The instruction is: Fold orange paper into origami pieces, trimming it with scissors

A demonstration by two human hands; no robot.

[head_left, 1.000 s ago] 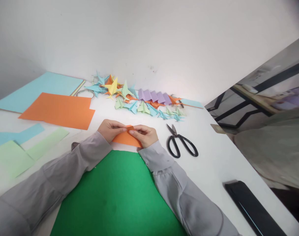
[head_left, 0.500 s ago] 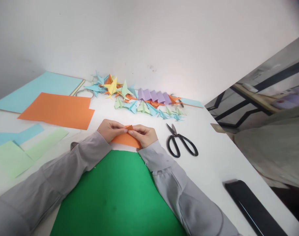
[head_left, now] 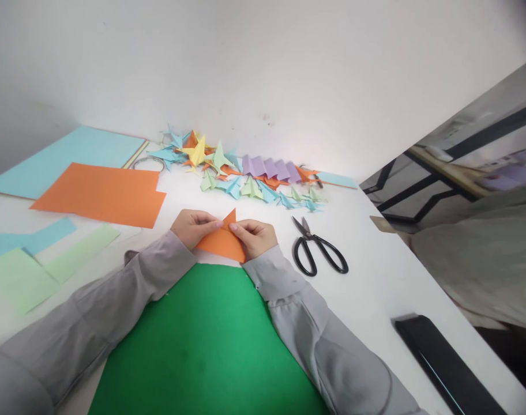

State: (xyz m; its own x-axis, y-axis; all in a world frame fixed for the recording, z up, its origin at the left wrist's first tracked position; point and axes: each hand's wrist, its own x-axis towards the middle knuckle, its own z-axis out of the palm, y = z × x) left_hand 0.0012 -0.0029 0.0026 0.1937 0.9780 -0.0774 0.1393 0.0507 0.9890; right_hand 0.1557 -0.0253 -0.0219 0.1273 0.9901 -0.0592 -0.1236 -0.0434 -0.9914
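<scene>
A small folded piece of orange paper [head_left: 222, 243] is held between my two hands above the white table, just beyond a green sheet [head_left: 206, 340]. My left hand [head_left: 194, 228] pinches its left side with the thumb on top. On the other side, my right hand [head_left: 255, 236] grips the paper between thumb and fingers. A pointed orange corner stands up between the two thumbs. The fingers beneath the paper are partly hidden. Black-handled scissors [head_left: 308, 236] lie partly open to the right of my right hand.
Folded paper shapes [head_left: 198, 151] and a purple pleated strip [head_left: 269, 167] line the wall. Large orange [head_left: 102, 193] and blue [head_left: 68, 158] sheets lie at the left, with green pieces [head_left: 23, 279] nearer. A black case [head_left: 444, 363] sits at the right edge.
The orange corner between my thumbs now stands taller and more upright. My thumbs have moved slightly apart. Both hands keep hold of the paper.
</scene>
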